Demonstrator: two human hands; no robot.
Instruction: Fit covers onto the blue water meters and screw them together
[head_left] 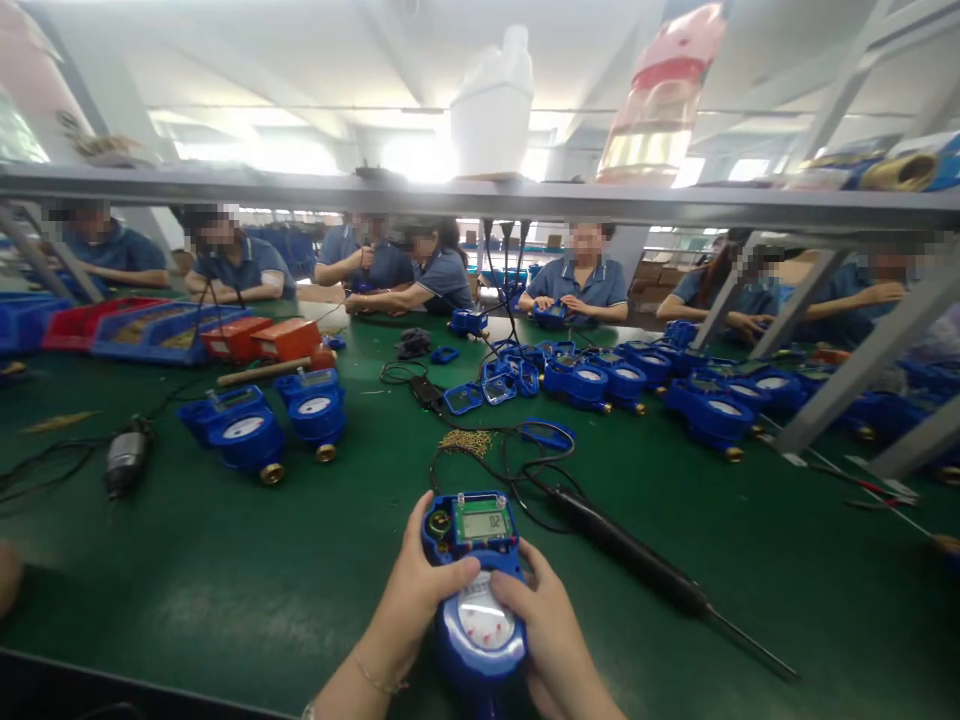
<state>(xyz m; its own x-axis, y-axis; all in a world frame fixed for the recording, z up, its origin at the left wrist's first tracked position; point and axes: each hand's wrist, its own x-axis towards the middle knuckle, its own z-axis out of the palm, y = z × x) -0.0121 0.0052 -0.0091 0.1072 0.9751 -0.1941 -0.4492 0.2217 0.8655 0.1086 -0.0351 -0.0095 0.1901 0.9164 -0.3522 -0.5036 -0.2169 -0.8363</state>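
Observation:
A blue water meter (474,570) with a lit green display and a round white dial rests on the green table mat (225,580) right in front of me. My left hand (409,600) wraps its left side, thumb lying across the body below the display. My right hand (551,630) grips its right side, thumb on the dial's rim. A black electric screwdriver (637,560) lies on the mat just right of the meter, its cable looping behind.
Two blue meters (262,425) sit at the left, several more (652,385) in a row at the right. Loose blue covers (480,392), a small pile of brass screws (465,440), red and blue bins (150,330) and another driver (126,455) lie around. Several co-workers sit across the table.

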